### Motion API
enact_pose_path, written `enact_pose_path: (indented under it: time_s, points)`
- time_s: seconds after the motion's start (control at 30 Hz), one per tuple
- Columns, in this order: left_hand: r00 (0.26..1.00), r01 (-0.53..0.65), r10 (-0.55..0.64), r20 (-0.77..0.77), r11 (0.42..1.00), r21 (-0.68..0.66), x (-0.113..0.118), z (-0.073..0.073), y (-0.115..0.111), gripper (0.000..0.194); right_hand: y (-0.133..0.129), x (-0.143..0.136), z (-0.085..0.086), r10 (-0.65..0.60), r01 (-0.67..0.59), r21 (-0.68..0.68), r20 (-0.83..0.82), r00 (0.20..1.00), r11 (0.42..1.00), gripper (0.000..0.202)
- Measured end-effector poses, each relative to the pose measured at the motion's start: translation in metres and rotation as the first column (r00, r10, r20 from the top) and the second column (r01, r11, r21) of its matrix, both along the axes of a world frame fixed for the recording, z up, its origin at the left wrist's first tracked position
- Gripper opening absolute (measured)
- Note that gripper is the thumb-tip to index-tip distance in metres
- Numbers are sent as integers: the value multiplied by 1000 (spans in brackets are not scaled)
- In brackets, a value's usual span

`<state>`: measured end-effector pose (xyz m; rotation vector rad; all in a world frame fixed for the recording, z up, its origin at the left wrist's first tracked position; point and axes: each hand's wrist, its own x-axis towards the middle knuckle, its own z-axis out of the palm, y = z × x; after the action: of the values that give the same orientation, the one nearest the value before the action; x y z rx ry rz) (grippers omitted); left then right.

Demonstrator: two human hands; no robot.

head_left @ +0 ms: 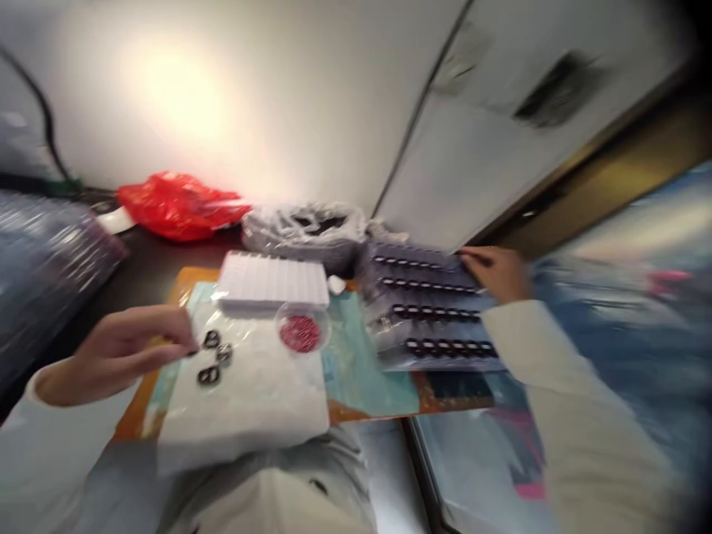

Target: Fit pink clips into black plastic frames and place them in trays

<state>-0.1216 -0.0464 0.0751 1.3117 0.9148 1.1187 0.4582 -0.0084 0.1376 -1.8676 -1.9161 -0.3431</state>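
My left hand [133, 343] is closed in a pinch at the left of the work surface, a tiny dark speck at its fingertips. Just right of it, several small black ring-like parts [209, 375] lie on a white sheet [256, 400]. My right hand [498, 273] grips the far right edge of a clear plastic tray [389, 361] with rows of black pieces [426, 311] in it. Between the hands are a round clear dish [324, 320] of small red bits [299, 334] and a white ridged block [272, 278]. Motion blur softens the details.
A red plastic bag [178, 206] and a whitish plastic bag [303, 226] sit against the back wall. Clear plastic packaging [50, 259] is piled at the left, and more blue wrapped material [628, 311] at the right. A small white object [337, 285] lies beside the ridged block.
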Motion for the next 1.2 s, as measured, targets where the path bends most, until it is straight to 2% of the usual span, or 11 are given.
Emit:
enact_pose_path:
  time_s: [0.03,0.13,0.2,0.27,0.43,0.53,0.73,0.9,1.0,1.1,1.2]
  points:
    - [960,122,-105,-259,991,53,3,0,-6,13,-11,-13,3,24,-23,30,-21,999,999,45]
    - [786,153,-7,-618,971,183,10,-19,-14,25,-54,-63,4,141,-144,183,29,990,973,29]
    - [716,199,-23,-698,964,174,9,-38,-20,28,-85,-99,-4,321,-321,192,32,947,928,32]
    - [663,246,-41,-748,955,166,8,-53,-27,33,-110,-134,-18,556,-552,157,21,831,819,41]
    - [599,227,24,-800,953,199,5,-73,-40,31,-125,-191,-60,734,-748,30,-224,642,663,41]
    - [600,192,56,-798,958,212,5,-71,-46,28,-121,-220,-75,703,-753,34,-388,596,657,35]
    - [722,-24,233,-651,949,314,39,-44,-64,26,-112,-292,-98,421,-558,35,-696,581,829,17]
    - [798,-72,287,-530,919,388,83,-30,-64,34,-94,-317,-104,415,-494,95,-689,594,864,13]
    - [845,-17,182,-503,949,315,96,-20,-46,31,-80,-309,-93,461,-471,147,-583,669,870,14]
    - [936,86,-73,-343,996,22,102,-8,-16,32,-65,-298,-76,529,-518,153,-432,731,841,14]
    - [948,303,-319,-7,905,-297,104,-4,17,40,-47,-292,-61,611,-598,135,-263,747,790,20]
